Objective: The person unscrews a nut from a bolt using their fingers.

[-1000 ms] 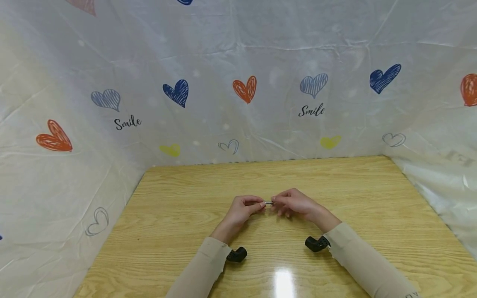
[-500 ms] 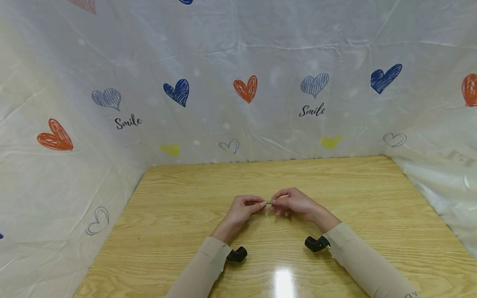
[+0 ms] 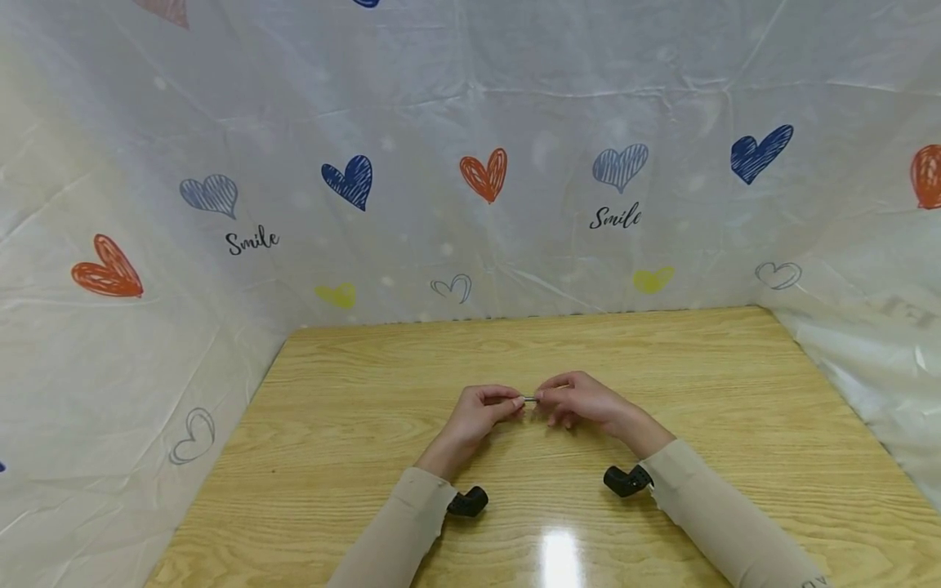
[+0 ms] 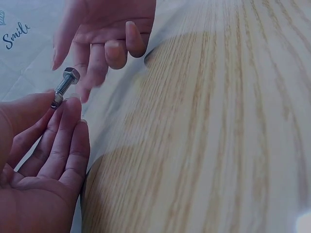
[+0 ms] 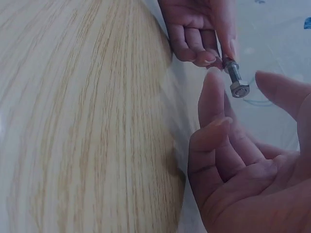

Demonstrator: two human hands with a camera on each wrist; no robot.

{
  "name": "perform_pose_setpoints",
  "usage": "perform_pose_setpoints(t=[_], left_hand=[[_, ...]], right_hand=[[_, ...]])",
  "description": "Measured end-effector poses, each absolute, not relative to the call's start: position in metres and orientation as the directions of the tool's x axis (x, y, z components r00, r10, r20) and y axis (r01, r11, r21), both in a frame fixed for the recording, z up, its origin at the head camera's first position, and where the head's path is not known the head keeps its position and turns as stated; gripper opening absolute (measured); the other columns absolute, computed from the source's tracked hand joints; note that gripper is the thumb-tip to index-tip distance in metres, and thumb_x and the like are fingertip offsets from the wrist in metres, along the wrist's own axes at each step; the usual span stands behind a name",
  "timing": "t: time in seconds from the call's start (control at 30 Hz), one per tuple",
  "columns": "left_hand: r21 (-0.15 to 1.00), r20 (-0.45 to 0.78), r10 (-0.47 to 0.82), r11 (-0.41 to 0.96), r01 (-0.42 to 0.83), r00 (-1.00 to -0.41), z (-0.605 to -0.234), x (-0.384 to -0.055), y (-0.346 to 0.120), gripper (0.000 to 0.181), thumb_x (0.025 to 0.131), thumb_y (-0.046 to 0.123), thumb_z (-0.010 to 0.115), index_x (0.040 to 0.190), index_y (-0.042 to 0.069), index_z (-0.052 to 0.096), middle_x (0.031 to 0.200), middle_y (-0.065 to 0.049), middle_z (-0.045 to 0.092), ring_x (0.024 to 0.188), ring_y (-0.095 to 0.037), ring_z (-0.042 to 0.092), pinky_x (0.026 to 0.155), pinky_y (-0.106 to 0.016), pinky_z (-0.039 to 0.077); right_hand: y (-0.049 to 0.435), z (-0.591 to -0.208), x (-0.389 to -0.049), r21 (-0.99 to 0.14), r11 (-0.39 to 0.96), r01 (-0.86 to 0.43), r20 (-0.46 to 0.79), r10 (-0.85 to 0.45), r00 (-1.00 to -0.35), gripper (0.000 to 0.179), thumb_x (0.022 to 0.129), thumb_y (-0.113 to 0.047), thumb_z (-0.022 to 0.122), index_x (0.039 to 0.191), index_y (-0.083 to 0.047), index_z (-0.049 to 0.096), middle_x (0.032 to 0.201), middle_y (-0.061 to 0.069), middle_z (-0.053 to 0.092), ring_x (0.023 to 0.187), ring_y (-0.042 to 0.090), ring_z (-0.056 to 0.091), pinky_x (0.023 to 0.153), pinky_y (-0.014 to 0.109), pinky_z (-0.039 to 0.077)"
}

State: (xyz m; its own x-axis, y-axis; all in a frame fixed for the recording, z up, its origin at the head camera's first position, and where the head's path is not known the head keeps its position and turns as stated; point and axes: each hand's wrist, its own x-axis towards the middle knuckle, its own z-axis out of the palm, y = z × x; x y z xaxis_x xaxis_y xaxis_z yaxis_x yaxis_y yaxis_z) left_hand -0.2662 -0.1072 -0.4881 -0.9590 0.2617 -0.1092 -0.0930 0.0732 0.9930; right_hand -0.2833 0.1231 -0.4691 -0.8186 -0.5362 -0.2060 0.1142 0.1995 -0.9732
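Observation:
A silver hex bolt (image 4: 64, 86) lies between my two hands over the table. My left hand (image 3: 478, 412) pinches its threaded end, where a small nut (image 4: 57, 101) sits at the thumb and fingertips. The bolt's hex head (image 5: 240, 89) points toward my right hand (image 3: 586, 402). In the right wrist view, that hand's thumb (image 5: 279, 90) and fingers (image 5: 212, 94) stand apart on either side of the head, with a visible gap. Its other fingers are loosely bent.
Both hands are above a wood-grain table (image 3: 353, 392). A whitish sheet (image 3: 544, 98) printed with hearts and "Smile" hangs behind and at the sides. Black wrist-worn camera mounts (image 3: 468, 502) stick out from both beige sleeves (image 3: 403, 523).
My right fingertips moved slightly left along the bolt, then back right, baring more of it. The left hand has held its place and its pinch.

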Motion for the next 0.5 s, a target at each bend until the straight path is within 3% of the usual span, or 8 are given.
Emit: perform_pose_setpoints(t=[0.2, 0.5], left_hand=[[0.994, -0.096, 0.266, 0.074, -0.079, -0.959, -0.4878, -0.2669, -0.1068, 0.020, 0.098, 0.010, 0.071, 0.112, -0.003, 0.075, 0.103, -0.016, 0.075, 0.096, -0.025, 0.073, 0.087, -0.036, 0.061], [0.995, -0.089, 0.269, 0.065, -0.074, -0.959, -0.4895, -0.2664, -0.1074, 0.020, 0.097, 0.009, 0.071, 0.112, -0.005, 0.074, 0.100, -0.012, 0.075, 0.094, -0.023, 0.073, 0.088, -0.038, 0.061]], right_hand=[[0.1212, -0.4663, -0.2831, -0.968, 0.229, 0.107, -0.216, -0.531, -0.819, 0.037, 0.108, -0.024, 0.055, 0.121, 0.008, 0.069, 0.093, 0.009, 0.078, 0.065, 0.012, 0.067, 0.055, 0.022, 0.045], [0.1191, -0.4649, -0.2817, -0.971, 0.208, 0.120, -0.216, -0.533, -0.818, 0.034, 0.108, -0.021, 0.054, 0.122, 0.006, 0.069, 0.097, 0.012, 0.078, 0.068, 0.012, 0.070, 0.057, 0.022, 0.046]])
